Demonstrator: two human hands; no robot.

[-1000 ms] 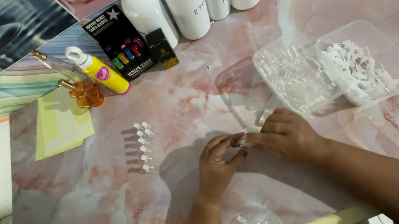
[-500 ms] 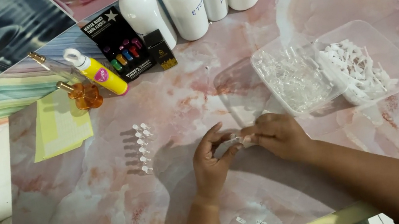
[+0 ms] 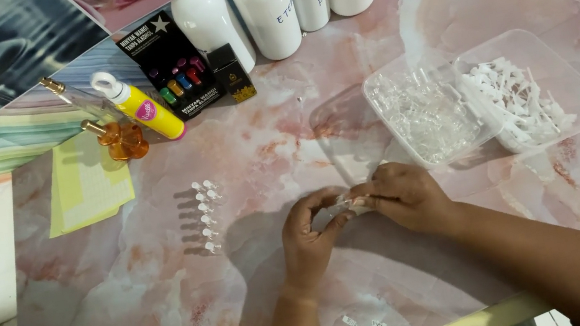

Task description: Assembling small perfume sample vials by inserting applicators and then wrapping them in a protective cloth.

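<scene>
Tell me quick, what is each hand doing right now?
Left hand: fingers pinched on a tiny clear plastic vial.
Right hand: fingers closed on the same vial's other end.

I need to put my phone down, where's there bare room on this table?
Bare marble table lies at the near left, below the yellow paper and left of the row of small vials. Another patch lies right of the clear trays. The far edge is crowded with white bottles.

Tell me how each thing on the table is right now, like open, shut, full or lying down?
Left hand: fingers pinching small clear vial.
Right hand: fingers pinching same vial.
Clear trays: uncovered, holding clear and white small parts.
White bottles: upright.
Yellow tube: lying down, capped.
Row of vials: lined up, capped.
</scene>
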